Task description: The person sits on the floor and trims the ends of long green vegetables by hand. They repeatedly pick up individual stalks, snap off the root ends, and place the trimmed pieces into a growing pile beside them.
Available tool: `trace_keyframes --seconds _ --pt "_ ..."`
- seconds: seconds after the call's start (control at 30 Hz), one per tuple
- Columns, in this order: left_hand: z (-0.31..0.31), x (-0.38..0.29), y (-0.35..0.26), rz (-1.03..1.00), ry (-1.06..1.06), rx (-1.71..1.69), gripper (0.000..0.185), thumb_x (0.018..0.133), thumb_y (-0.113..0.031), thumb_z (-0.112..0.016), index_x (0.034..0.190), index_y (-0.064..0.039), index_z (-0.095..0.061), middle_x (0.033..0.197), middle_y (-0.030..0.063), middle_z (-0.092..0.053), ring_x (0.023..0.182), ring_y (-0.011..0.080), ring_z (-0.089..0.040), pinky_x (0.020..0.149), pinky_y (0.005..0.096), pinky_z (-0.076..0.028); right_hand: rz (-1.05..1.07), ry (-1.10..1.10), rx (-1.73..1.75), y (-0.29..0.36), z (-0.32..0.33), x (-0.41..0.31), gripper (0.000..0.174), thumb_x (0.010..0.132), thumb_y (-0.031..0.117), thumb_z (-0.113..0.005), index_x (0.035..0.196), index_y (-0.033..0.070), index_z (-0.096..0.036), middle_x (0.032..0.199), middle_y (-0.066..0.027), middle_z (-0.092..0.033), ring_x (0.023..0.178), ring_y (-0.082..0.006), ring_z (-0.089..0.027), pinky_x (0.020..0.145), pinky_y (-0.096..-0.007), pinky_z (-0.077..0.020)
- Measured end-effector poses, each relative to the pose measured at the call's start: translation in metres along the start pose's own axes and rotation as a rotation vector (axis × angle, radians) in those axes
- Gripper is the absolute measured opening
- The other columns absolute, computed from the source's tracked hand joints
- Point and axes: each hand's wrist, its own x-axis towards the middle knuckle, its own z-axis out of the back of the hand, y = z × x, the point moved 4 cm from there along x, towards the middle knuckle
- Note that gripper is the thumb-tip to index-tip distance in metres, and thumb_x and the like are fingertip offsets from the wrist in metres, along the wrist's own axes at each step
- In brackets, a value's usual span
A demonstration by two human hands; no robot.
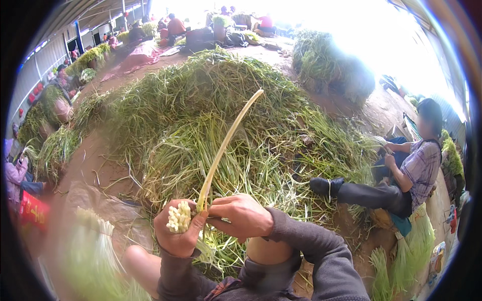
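Observation:
My left hand [177, 235] is wrapped around a tight bundle of slim stalks [178, 217], probably garlic shoots, with pale blunt ends facing up. A single long pale-yellow stalk [228, 139] rises from between my hands, curving up and to the right. Its lower end sits at my left thumb, where the fingers of my right hand [241, 217] pinch; the exact grip there is partly hidden. Below the hands hang thin whitish-green leaves. In front lies a wide heap of loose green stalks and leaves [211, 150].
Blurred tied bundles [94, 248] stand at lower left, and more bundles [410, 248] at lower right. A seated person [418, 165] works at the right, one shoe by the heap. Another person [17, 173] sits far left. A large stack of greens [327, 67] stands behind.

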Motion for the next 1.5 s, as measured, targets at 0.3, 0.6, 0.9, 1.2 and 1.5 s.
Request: trace_keyframes --seconds 0.3,0.6,0.9,1.2,1.5 --pt "0.009 -0.001 0.017 0.043 0.043 0.087 0.019 0.073 -0.003 -0.077 0.085 -0.001 -0.062 0.068 0.0039 -0.063 0.060 0.0085 -0.056 0.057 0.0238 -0.046 0.034 -0.288 1.184 -0.023 0.042 -0.021 0.029 0.095 0.016 -0.049 0.118 -0.002 -0.056 0.115 -0.0206 -0.059 0.094 -0.0262 -0.065 0.065 -0.0337 -0.0578" --pt "0.056 -0.004 0.046 0.116 -0.097 0.137 0.018 0.075 -0.003 -0.076 0.086 -0.001 -0.061 0.071 0.0008 -0.061 0.063 0.0077 -0.053 0.057 0.0224 -0.044 0.084 -1.523 0.134 -0.105 0.188 -0.159 0.036 0.098 0.025 -0.045 0.124 0.000 -0.048 0.127 -0.0168 -0.050 0.109 -0.0215 -0.055 0.083 -0.0292 -0.0513" --pt "0.054 -0.001 0.041 0.065 -0.164 0.065 0.024 0.073 -0.009 -0.080 0.085 -0.002 -0.061 0.074 0.0008 -0.059 0.066 0.0090 -0.052 0.063 0.0235 -0.044 -0.791 0.054 -0.575 -0.131 0.099 -0.132 0.019 0.083 0.018 -0.061 0.094 0.003 -0.065 0.079 -0.0143 -0.067 0.063 -0.0249 -0.067 0.063 -0.0344 -0.0539" --pt "0.017 0.000 0.016 0.048 -0.030 0.014 0.023 0.070 -0.004 -0.080 0.083 -0.003 -0.061 0.073 0.0010 -0.060 0.065 0.0086 -0.052 0.061 0.0228 -0.044 -0.087 -0.107 0.053 -0.020 0.026 -0.020 0.041 0.083 0.014 -0.063 0.122 0.004 -0.053 0.106 -0.0157 -0.064 0.089 -0.0285 -0.067 0.077 -0.0357 -0.0555" --pt "0.008 -0.002 0.008 0.112 0.011 -0.152 0.028 0.067 0.004 -0.079 0.086 0.000 -0.059 0.075 0.0011 -0.062 0.067 0.0067 -0.056 0.063 0.0220 -0.047 0.001 0.063 0.095 0.014 -0.012 0.010 0.070 0.085 0.015 -0.056 0.142 0.000 -0.019 0.075 -0.0190 -0.063 0.050 -0.0307 -0.062 0.053 -0.0424 -0.0518"
